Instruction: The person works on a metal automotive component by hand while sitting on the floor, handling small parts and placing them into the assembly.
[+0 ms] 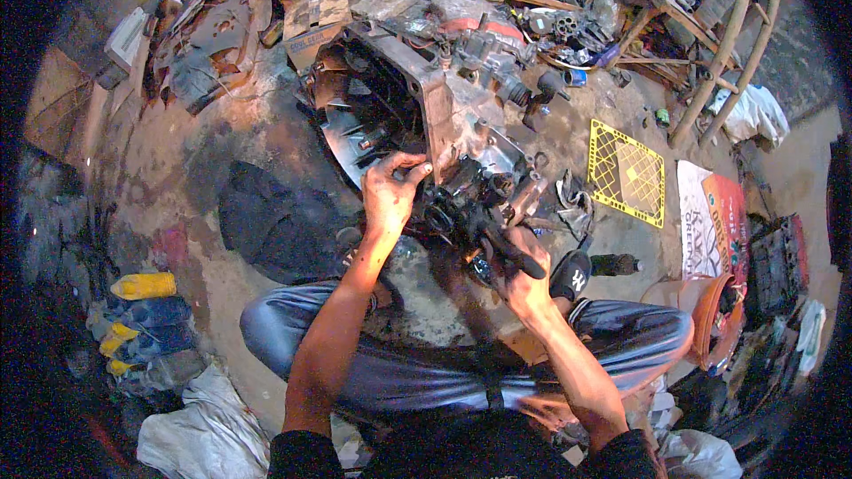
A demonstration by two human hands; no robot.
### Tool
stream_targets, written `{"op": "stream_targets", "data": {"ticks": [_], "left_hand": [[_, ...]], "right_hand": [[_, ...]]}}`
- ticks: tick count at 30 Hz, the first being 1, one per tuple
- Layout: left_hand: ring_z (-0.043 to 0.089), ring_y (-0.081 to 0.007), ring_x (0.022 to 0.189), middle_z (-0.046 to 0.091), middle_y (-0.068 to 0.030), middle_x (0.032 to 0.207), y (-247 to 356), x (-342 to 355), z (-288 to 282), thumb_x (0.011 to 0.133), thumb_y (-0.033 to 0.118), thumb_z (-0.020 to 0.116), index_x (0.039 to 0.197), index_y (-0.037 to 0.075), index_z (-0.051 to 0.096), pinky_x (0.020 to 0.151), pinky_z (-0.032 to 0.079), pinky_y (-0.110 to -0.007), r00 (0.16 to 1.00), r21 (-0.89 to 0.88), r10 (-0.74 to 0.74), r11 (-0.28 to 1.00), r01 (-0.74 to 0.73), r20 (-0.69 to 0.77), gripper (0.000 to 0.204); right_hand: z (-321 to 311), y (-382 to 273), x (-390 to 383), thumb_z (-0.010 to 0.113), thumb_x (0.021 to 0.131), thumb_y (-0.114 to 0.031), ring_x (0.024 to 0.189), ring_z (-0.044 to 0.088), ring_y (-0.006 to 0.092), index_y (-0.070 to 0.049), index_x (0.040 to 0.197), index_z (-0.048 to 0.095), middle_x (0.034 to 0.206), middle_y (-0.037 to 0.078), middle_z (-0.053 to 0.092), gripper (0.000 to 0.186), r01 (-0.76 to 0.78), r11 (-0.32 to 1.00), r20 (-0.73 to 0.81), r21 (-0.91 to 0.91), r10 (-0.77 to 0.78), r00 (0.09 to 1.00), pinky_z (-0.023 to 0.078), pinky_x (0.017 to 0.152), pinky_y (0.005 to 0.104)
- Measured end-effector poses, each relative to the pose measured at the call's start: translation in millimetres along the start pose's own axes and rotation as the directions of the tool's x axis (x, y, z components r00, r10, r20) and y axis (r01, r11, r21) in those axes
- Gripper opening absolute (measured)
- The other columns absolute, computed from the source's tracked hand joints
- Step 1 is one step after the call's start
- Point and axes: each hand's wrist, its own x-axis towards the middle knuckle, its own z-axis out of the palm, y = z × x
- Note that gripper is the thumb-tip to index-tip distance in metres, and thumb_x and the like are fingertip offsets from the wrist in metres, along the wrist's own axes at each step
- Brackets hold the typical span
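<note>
A large metal housing point(435, 106), like a gearbox casing, lies on the floor before me, its hollow end toward the upper left. My left hand point(390, 191) is closed on the lower edge of its flange. My right hand point(524, 270) grips a dark elongated object point(510, 248), perhaps a tool handle, beside the casing's lower right fittings point(453, 213); its far end is unclear. My legs point(621, 328) are crossed beneath my arms.
A dark cloth point(266, 222) lies left, with bottles point(142, 284) beyond. A yellow grate point(626, 173), printed sacks point(710, 213) and a dark block point(772, 266) are right. Cluttered parts, cardboard point(315, 27) and a wooden frame point(674, 35) line the back.
</note>
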Motion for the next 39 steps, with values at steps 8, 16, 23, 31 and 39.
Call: {"op": "stream_targets", "data": {"ticks": [8,16,23,31,39], "left_hand": [[0.067,-0.0180,0.076,0.071,-0.0106,0.085,10.2,-0.4,-1.7,0.076,0.010,0.073,0.088,0.002,0.071,0.073,0.049,-0.029,1.000,0.021,-0.006,1.000,0.006,-0.006,0.015],[0.067,-0.0163,0.075,0.072,-0.0103,0.085,5.0,-0.8,0.4,0.077,0.012,0.073,0.088,0.002,0.071,0.073,0.049,-0.028,0.996,-0.003,-0.081,0.997,0.081,0.023,0.015],[0.067,-0.0161,0.075,0.072,-0.0099,0.082,0.4,-3.6,8.2,0.076,0.010,0.074,0.088,0.002,0.071,0.073,0.049,-0.029,0.999,0.027,-0.053,0.998,0.053,-0.001,0.015],[0.068,-0.0214,0.076,0.071,-0.0115,0.084,6.1,-2.9,7.5,0.078,0.016,0.073,0.090,0.004,0.072,0.071,0.050,-0.031,1.000,0.137,0.009,0.990,-0.008,-0.007,0.017],[0.065,-0.0347,0.077,0.066,-0.0165,0.089,40.3,-24.8,4.6,0.081,0.016,0.068,0.095,0.004,0.068,0.067,0.051,-0.040,0.965,0.360,0.235,0.895,-0.263,0.121,0.018]], "right_hand": [[-32.8,13.6,9.9,0.070,0.081,-0.006,0.077,0.064,0.0165,-0.002,0.096,0.068,0.087,0.006,0.070,0.016,-0.351,0.837,-0.272,0.419,0.485,0.831,0.050,0.075,0.0313],[4.0,61.2,5.5,0.072,0.081,-0.017,0.077,0.063,0.0176,0.001,0.097,0.065,0.085,0.012,0.069,0.025,-0.248,0.961,-0.224,0.122,0.270,0.936,0.048,0.072,0.0318],[1.6,60.6,9.2,0.072,0.081,-0.014,0.074,0.063,0.0179,0.001,0.097,0.065,0.084,0.012,0.069,0.023,-0.319,0.929,-0.193,0.190,0.354,0.915,0.048,0.072,0.0314],[4.7,62.7,-2.6,0.072,0.081,-0.020,0.072,0.060,0.0219,-0.001,0.094,0.066,0.082,0.013,0.066,0.023,-0.220,0.962,-0.262,0.161,0.257,0.930,0.047,0.069,0.0343],[0.1,68.6,-4.9,0.070,0.080,-0.011,0.076,0.064,0.0293,-0.002,0.092,0.065,0.085,0.014,0.067,0.016,-0.023,1.000,-0.245,0.017,0.026,0.969,0.050,0.069,0.0383]]}}
